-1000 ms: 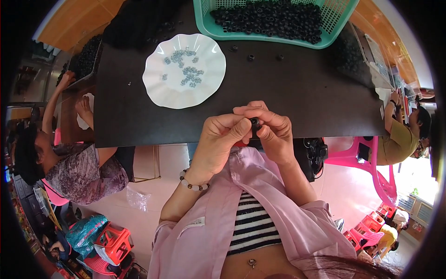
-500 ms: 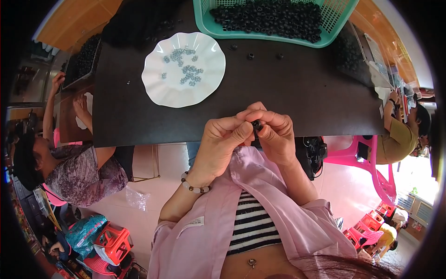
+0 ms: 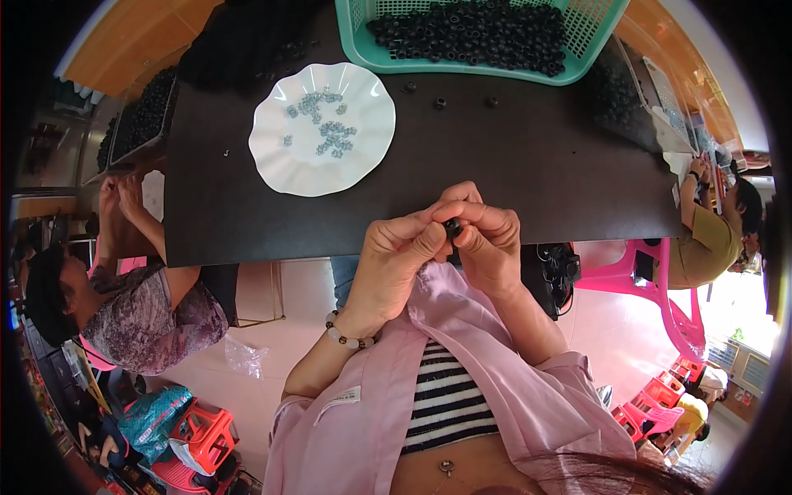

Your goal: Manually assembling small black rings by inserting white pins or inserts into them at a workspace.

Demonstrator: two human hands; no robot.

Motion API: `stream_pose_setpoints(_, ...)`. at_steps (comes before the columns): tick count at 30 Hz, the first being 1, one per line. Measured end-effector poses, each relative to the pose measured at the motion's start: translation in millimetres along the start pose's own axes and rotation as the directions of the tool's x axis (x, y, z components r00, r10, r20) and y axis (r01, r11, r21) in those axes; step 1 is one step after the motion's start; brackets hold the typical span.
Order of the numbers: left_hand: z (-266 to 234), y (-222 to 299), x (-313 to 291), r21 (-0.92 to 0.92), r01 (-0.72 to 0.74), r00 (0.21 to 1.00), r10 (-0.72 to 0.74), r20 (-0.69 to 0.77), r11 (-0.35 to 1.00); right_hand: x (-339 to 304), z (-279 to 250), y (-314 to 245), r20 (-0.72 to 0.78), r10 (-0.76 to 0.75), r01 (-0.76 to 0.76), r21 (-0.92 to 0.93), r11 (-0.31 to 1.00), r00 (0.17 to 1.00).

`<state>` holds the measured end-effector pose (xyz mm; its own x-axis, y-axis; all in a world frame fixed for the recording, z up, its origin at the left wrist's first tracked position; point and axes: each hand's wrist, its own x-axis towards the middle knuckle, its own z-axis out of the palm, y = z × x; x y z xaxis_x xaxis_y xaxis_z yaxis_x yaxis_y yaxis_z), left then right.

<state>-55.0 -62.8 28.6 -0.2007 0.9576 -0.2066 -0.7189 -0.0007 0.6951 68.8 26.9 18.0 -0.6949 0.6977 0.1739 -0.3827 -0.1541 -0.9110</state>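
Both of my hands meet just over the near edge of the dark table. My left hand (image 3: 398,256) pinches a small black ring-shaped part (image 3: 452,228) between thumb and fingers. From the other side, the thumb and fingers of my right hand (image 3: 492,247) close on the same part. Fingertips cover most of it, so its inside is hard to make out. Beyond my hands to the left lies a white plate (image 3: 276,169) with a wavy rim, bearing many tiny clear pieces (image 3: 337,138). A green basket (image 3: 487,73) full of similar black parts (image 3: 470,37) stands at the far side.
Three loose black parts, one of them here (image 3: 440,103), lie on the dark table (image 3: 528,165) before the basket. Clear bins of black parts stand at left (image 3: 148,115) and right (image 3: 615,95). Co-workers sit at left (image 3: 153,318) and right (image 3: 705,239).
My hands keep their pinch on the black part, which has turned slightly and shifted a little left. The left co-worker's hands have come together. Plate and basket shift slightly with the view.
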Motion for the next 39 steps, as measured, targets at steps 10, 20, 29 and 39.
stream_pose_setpoints(10, 2, 0, 5, 0.056, -0.031, 0.999, 0.030, 0.020, 0.998, 1, -7, 11, 0.057, 0.026, -0.034, 0.155, 0.987, 0.998)
stream_pose_setpoints(20, 3, -5, 12, -0.002, 0.013, 1.000, -0.013, -0.003, 1.000, 10, -16, 12, 0.052, -0.019, 0.014, 0.092, 0.996, 0.998)
stream_pose_setpoints(29, -4, -15, 24, -0.003, 0.036, 0.999, -0.036, -0.020, 0.999, 14, -29, -3, 0.061, -0.096, 0.111, -0.336, 0.935, 0.993)
stream_pose_setpoints(39, -15, -21, 47, -0.118, 0.167, 0.984, -0.157, 0.085, 0.979, 34, -57, -48, -0.077, -0.189, 0.080, -0.705, 0.704, 0.979)
